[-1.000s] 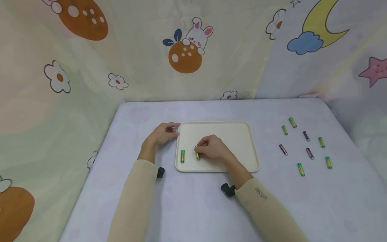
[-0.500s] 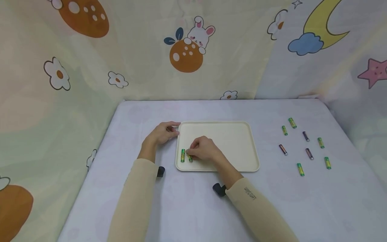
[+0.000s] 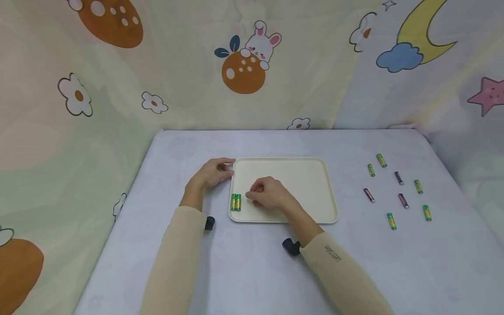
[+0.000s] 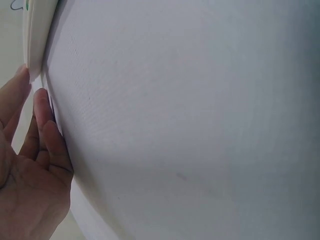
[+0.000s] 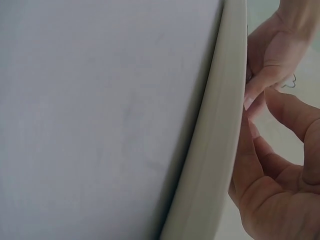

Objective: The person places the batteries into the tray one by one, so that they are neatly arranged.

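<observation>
Two green-and-yellow batteries [image 3: 236,202] lie side by side, upright in the head view, near the left end of a cream tray [image 3: 291,175]. Just to their right is my right hand [image 3: 269,192], low over the tray, its fingers loosely bent with nothing between them. In the right wrist view the thumb [image 5: 292,112] stands apart from the other fingers, behind the tray's wall [image 5: 215,150]. My left hand [image 3: 212,173] touches the tray's left rim near the far corner. Its thumb and fingertips meet the tray edge [image 4: 37,40] in the left wrist view.
Loose batteries are scattered on the white-covered table right of the tray: several green ones, such as one battery [image 3: 391,221], and thinner dark ones, such as another battery [image 3: 369,195]. Printed cloth [image 3: 189,65] hangs behind the table and at its sides.
My right hand slid a green battery leftward across the tray until it lay beside the other one, then let it go and drew back slightly right. My left hand stayed at the rim.
</observation>
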The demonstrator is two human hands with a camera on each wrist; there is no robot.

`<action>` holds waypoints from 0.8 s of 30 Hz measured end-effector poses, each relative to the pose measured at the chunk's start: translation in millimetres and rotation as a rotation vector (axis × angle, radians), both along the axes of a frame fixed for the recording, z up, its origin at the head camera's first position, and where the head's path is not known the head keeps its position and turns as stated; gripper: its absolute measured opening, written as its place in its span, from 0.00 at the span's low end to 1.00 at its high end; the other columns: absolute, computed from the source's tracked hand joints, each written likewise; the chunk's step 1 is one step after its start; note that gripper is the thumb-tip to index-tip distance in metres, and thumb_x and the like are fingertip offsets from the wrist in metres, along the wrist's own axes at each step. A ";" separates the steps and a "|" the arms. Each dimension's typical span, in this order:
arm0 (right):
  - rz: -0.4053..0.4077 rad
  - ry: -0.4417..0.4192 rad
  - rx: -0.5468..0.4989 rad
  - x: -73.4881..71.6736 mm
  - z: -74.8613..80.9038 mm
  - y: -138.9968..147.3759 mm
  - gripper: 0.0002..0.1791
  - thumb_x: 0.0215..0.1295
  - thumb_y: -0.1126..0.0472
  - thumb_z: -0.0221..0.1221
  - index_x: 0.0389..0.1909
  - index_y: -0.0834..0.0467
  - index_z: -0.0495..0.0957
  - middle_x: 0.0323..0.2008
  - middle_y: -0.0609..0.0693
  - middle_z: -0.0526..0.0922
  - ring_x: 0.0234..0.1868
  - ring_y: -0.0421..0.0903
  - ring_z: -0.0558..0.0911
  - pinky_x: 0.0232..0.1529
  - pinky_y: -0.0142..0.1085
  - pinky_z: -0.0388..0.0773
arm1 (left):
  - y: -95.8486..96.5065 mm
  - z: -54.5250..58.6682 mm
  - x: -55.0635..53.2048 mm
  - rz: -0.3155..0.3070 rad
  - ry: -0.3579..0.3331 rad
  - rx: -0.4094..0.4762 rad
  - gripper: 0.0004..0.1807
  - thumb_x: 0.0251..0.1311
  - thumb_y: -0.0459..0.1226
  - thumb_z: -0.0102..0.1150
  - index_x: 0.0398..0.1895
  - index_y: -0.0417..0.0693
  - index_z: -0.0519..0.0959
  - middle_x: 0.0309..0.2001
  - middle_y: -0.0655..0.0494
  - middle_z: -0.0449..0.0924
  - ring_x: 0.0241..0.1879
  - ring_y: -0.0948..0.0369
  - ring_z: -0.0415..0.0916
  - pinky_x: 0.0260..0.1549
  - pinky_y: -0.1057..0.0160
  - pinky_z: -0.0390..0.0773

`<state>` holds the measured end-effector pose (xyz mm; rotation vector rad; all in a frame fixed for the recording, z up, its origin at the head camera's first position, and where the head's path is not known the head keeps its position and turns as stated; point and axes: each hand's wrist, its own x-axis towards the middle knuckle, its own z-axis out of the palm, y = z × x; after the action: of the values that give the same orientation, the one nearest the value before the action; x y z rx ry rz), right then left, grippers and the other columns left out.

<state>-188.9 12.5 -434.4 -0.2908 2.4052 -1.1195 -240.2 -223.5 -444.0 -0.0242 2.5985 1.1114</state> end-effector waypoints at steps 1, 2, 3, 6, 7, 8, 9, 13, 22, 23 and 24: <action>0.007 -0.002 0.001 -0.2 0.0 2.4 0.13 0.68 0.50 0.66 0.42 0.55 0.82 0.31 0.48 0.84 0.32 0.42 0.84 0.40 0.35 0.75 | 0.0 -0.6 0.1 0.003 -0.001 -0.003 0.26 0.70 0.43 0.64 0.71 0.63 0.75 0.52 0.53 0.77 0.49 0.54 0.71 0.50 0.55 0.71; 0.020 -0.002 0.004 -0.3 0.9 5.0 0.13 0.68 0.50 0.66 0.42 0.55 0.82 0.31 0.48 0.84 0.32 0.42 0.83 0.40 0.35 0.74 | 0.2 -1.3 0.2 0.006 -0.005 -0.004 0.26 0.70 0.44 0.64 0.71 0.63 0.75 0.53 0.53 0.77 0.49 0.54 0.71 0.50 0.55 0.71; 0.035 -0.005 0.006 -0.5 1.7 8.1 0.13 0.68 0.50 0.66 0.42 0.55 0.82 0.31 0.48 0.85 0.33 0.43 0.83 0.40 0.36 0.74 | 0.2 -1.9 0.3 0.007 -0.008 -0.005 0.26 0.70 0.44 0.64 0.71 0.63 0.75 0.53 0.54 0.77 0.49 0.54 0.71 0.50 0.55 0.71; 0.078 -0.006 0.016 -2.0 3.3 19.1 0.13 0.68 0.49 0.66 0.42 0.54 0.82 0.30 0.49 0.85 0.33 0.43 0.83 0.41 0.36 0.74 | 0.8 -3.1 1.1 0.014 -0.014 -0.006 0.26 0.71 0.44 0.63 0.71 0.64 0.74 0.53 0.54 0.76 0.49 0.54 0.71 0.50 0.56 0.71; 0.087 -0.007 0.016 -2.7 3.5 23.4 0.13 0.68 0.49 0.66 0.43 0.54 0.82 0.30 0.49 0.86 0.33 0.44 0.83 0.41 0.37 0.74 | 1.0 -3.2 1.5 0.014 -0.014 -0.004 0.26 0.71 0.44 0.63 0.71 0.64 0.74 0.53 0.54 0.76 0.49 0.54 0.71 0.50 0.56 0.71; 0.091 -0.009 0.012 -3.3 3.8 27.8 0.13 0.68 0.49 0.66 0.43 0.54 0.82 0.31 0.49 0.86 0.33 0.44 0.83 0.41 0.37 0.74 | 1.3 -3.3 1.8 0.014 -0.013 -0.002 0.26 0.71 0.44 0.63 0.71 0.64 0.74 0.53 0.54 0.76 0.49 0.54 0.71 0.50 0.56 0.71; 0.090 -0.012 0.005 -4.1 3.2 32.4 0.13 0.68 0.49 0.66 0.43 0.55 0.82 0.31 0.49 0.86 0.34 0.44 0.83 0.42 0.37 0.75 | 1.5 -3.3 1.9 0.013 -0.009 -0.001 0.26 0.71 0.44 0.63 0.71 0.64 0.74 0.53 0.54 0.76 0.49 0.54 0.71 0.50 0.56 0.71; 0.072 -0.022 -0.026 -6.9 0.7 52.5 0.15 0.69 0.49 0.65 0.45 0.56 0.82 0.34 0.50 0.85 0.34 0.44 0.85 0.43 0.37 0.76 | 2.3 -3.6 1.4 -0.004 0.004 0.010 0.26 0.71 0.43 0.63 0.71 0.64 0.75 0.53 0.54 0.76 0.49 0.54 0.71 0.50 0.56 0.71; 0.044 -0.030 -0.057 -11.4 6.5 88.9 0.16 0.71 0.48 0.63 0.47 0.57 0.82 0.38 0.53 0.85 0.38 0.46 0.87 0.47 0.40 0.77 | 0.9 -2.0 0.4 -0.001 0.006 0.002 0.26 0.71 0.43 0.63 0.71 0.63 0.74 0.52 0.54 0.76 0.46 0.54 0.71 0.45 0.58 0.72; 0.039 -0.027 -0.058 -12.5 7.5 92.1 0.16 0.71 0.48 0.63 0.47 0.57 0.82 0.38 0.53 0.86 0.39 0.46 0.87 0.48 0.40 0.76 | 0.9 -1.6 0.5 0.001 0.003 0.007 0.26 0.71 0.43 0.63 0.71 0.63 0.74 0.52 0.54 0.76 0.46 0.54 0.71 0.45 0.58 0.72; 0.033 -0.026 -0.058 -13.7 8.4 95.5 0.16 0.71 0.48 0.63 0.47 0.57 0.82 0.39 0.53 0.85 0.39 0.46 0.87 0.49 0.40 0.76 | 0.9 -1.3 0.5 0.002 0.001 0.009 0.26 0.71 0.43 0.63 0.71 0.63 0.74 0.52 0.53 0.76 0.46 0.54 0.71 0.45 0.58 0.72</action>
<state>-202.6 108.0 -426.0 -0.3319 2.3396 -1.1731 -239.7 -222.6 -445.4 -0.0247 2.5944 1.1240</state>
